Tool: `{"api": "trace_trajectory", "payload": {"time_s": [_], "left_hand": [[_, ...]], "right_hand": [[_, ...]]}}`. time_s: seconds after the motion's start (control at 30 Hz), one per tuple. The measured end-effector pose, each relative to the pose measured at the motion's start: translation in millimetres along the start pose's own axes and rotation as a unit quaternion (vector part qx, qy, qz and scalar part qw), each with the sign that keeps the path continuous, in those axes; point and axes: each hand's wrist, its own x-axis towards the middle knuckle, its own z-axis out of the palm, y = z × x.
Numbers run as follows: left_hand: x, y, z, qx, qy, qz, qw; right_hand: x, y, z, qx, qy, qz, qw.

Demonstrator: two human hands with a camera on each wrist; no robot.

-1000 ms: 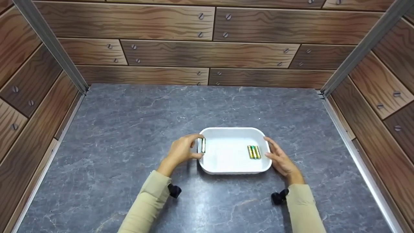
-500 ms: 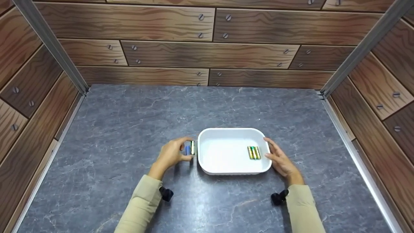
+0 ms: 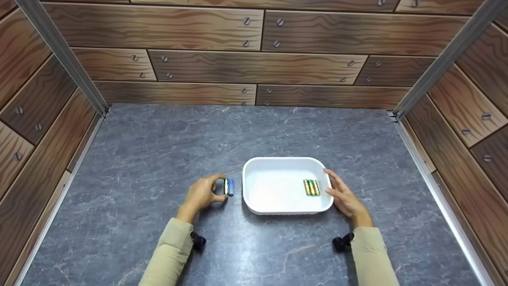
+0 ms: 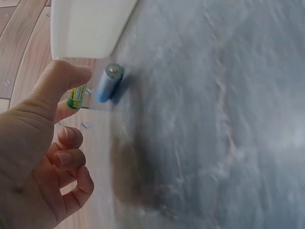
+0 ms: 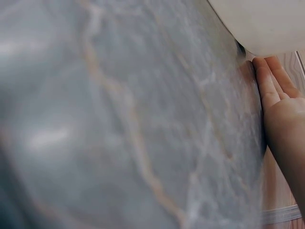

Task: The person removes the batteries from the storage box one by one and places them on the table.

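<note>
Two hands are at work on a grey table (image 3: 158, 151) with pale lines in it. The left hand (image 3: 201, 194) pinches a small green battery (image 4: 76, 96) between its thumb and a finger, so that grip is narrow. Just beside that battery, on the side near the box, a blue battery (image 4: 110, 83) lies on the table. The white box (image 3: 274, 186) sits to the right of both, with round corners and its top open. Some gold and green batteries (image 3: 311, 187) lie side by side in it, near its right end. The right hand (image 3: 346, 198) touches that end, with its thumb and fingers held wide apart. Both arms wear light tan sleeves (image 3: 375, 254), and a little black thing (image 3: 198, 241) is on each wrist. Behind the table is a wall (image 3: 254, 65) that looks like brown wood boards with screws, and metal bars (image 3: 448, 59) run up its two corners.
</note>
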Motion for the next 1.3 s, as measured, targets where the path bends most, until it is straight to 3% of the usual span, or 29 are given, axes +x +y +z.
{"api": "trace_trajectory", "payload": {"time_s": [0.3,0.77,1.3], "left_hand": [[1.2,-10.7,3.6,0.008,0.001,-0.016,0.9998],[4.6,-8.4,6.3,0.05,-0.017,-0.041,0.9977],[1.8,0.7,-3.8,0.016,-0.012,-0.042,0.9989]], "right_hand": [[0.8,1.7,-2.2,0.006,-0.028,-0.015,0.999],[0.1,-1.1,1.6,0.009,-0.001,0.003,1.0],[0.4,-1.7,1.9,0.004,-0.001,0.004,1.0]]}}
